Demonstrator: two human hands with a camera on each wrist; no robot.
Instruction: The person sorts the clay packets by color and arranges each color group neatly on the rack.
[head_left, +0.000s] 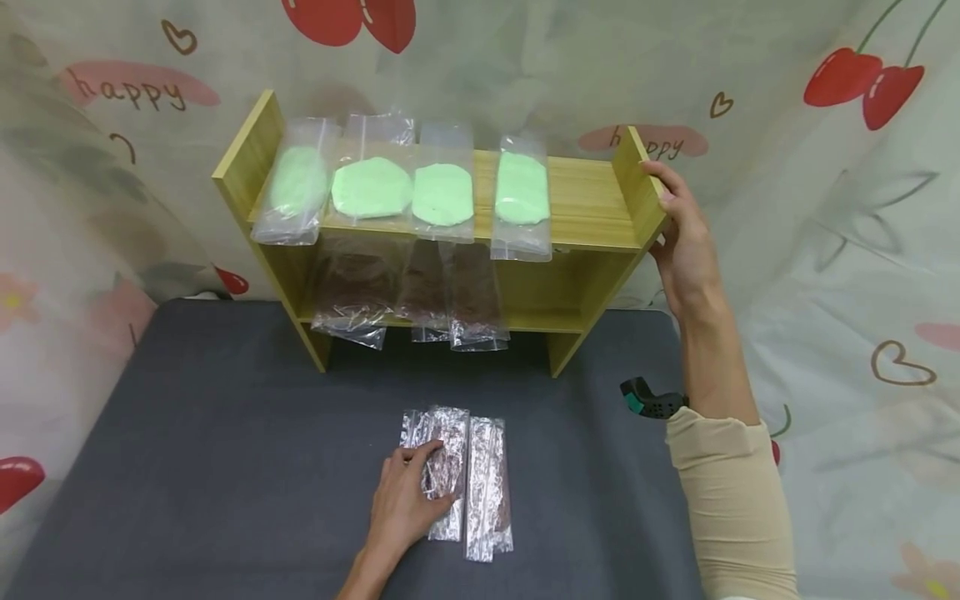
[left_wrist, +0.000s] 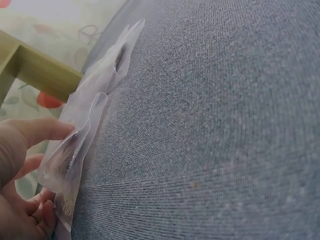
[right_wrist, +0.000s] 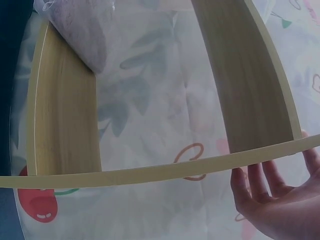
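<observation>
In the head view, my left hand grips a flat clear zip bag, thumb and fingers spread across it. The left wrist view shows the edge of a plastic bag buckling beside the fingers. Another pair of shiny bags lies to the right on the dark cloth. My right hand holds the upper right side panel of a small wooden shelf; in the right wrist view its fingers press the panel from outside.
Clear bags holding pale green slabs lie along the top board. Below, several bags with dark brownish contents overhang the middle board. The shelf stands on a dark grey cloth-covered table, before a printed curtain.
</observation>
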